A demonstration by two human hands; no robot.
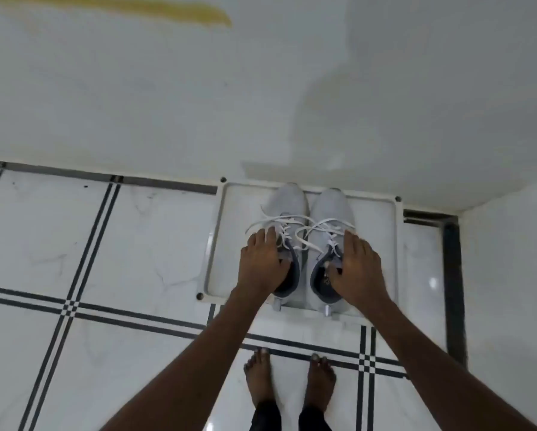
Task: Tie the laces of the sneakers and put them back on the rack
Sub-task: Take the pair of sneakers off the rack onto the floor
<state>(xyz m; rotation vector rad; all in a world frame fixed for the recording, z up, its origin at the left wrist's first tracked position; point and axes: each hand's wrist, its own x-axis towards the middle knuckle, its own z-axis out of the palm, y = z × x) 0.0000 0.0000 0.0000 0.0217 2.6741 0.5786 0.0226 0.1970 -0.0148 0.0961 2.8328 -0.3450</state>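
Your left hand (265, 259) is gripping the left sneaker (287, 234), your right hand (356, 269) the right sneaker (328, 231), laces (292, 220) lying loose, on the white rack tray (217, 244).

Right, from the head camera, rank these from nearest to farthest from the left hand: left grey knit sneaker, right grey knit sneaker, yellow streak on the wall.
1. Left grey knit sneaker: under the left hand, which is touching it.
2. Right grey knit sneaker: beside the first, under the right hand.
3. Yellow streak on the wall: far up, top left.

Two pale sneakers (310, 241) are sitting on one white rack tray (217, 244); two hands and two bare feet (289, 381) are showing.
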